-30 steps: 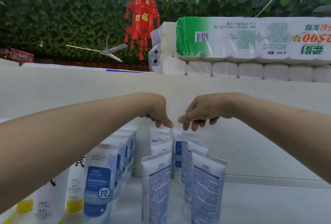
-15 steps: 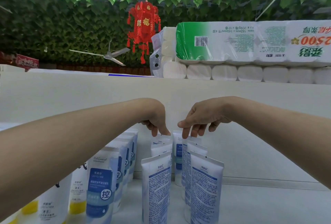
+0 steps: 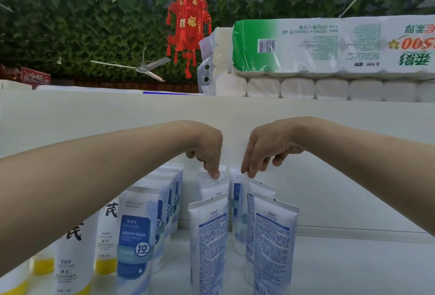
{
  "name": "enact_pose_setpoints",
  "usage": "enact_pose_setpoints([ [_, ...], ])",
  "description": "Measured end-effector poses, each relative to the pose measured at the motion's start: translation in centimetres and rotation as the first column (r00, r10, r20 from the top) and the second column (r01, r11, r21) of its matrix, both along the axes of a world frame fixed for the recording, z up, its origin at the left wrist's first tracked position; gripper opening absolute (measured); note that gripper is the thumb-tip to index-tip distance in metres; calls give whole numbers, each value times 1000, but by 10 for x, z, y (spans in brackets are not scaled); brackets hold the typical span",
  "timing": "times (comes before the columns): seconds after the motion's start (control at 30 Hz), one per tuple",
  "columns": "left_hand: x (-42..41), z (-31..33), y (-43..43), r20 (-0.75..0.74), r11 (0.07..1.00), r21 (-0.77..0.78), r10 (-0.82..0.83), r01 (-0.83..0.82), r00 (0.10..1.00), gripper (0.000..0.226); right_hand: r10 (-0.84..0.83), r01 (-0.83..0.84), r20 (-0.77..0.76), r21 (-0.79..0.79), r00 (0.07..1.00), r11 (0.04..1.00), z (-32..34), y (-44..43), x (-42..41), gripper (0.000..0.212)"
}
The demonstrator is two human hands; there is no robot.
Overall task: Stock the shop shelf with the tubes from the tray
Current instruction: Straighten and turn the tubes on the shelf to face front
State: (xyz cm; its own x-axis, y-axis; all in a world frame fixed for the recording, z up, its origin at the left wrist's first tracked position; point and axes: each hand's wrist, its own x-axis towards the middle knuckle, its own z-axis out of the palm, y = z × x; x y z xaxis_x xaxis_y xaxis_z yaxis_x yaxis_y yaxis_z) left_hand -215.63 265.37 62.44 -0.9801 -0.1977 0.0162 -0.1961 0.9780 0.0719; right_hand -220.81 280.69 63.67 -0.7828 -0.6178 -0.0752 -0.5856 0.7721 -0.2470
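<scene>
Fingers (image 3: 213, 172) of the left hand (image 3: 207, 151) are bent downward, and one fingertip is laid on the crimped top edge of the back tube (image 3: 211, 185) in the left of the two middle rows. The rest of that grip is hidden behind the hand, so it cannot be told whether the tube is pinched. Thumb and forefinger of the right hand (image 3: 266, 148) are closed on the top of the edge-on tube (image 3: 244, 191) at centre frame, with the other fingers curled above it.

Both forearms are cut off by the sides of the frame. The lower parts of the held tubes are covered by the front tubes (image 3: 208, 235), whose bottoms are cut off by the lower edge. At lower left, the blue-labelled tubes (image 3: 136, 235) and yellow-capped tubes (image 3: 75, 259) are partly masked by the left forearm. All are stood upright, crimped end up, on the white shelf (image 3: 353, 271).

A second ago both hands were held just above the tube tops; now they are lowered onto them.

At upper right a pack of toilet rolls (image 3: 329, 45) is cut off by the frame edge, and a red lantern (image 3: 188, 28) is hung at upper centre.
</scene>
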Motion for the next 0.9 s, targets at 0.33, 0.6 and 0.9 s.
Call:
enact_pose_setpoints([
  [0.33,9,-7,0,-34,998,-48,-29,27,999,33,-20,-4,-207,-117,978,993,-18,-6,-11,13],
  [0.6,8,-9,2,-118,991,-101,-100,88,988,27,-28,5,-183,-124,983,992,-19,-4,-13,23],
  [0.9,6,-9,2,-116,989,-104,-121,109,986,25,-55,41,-132,-106,990,994,-16,-6,-17,29],
])
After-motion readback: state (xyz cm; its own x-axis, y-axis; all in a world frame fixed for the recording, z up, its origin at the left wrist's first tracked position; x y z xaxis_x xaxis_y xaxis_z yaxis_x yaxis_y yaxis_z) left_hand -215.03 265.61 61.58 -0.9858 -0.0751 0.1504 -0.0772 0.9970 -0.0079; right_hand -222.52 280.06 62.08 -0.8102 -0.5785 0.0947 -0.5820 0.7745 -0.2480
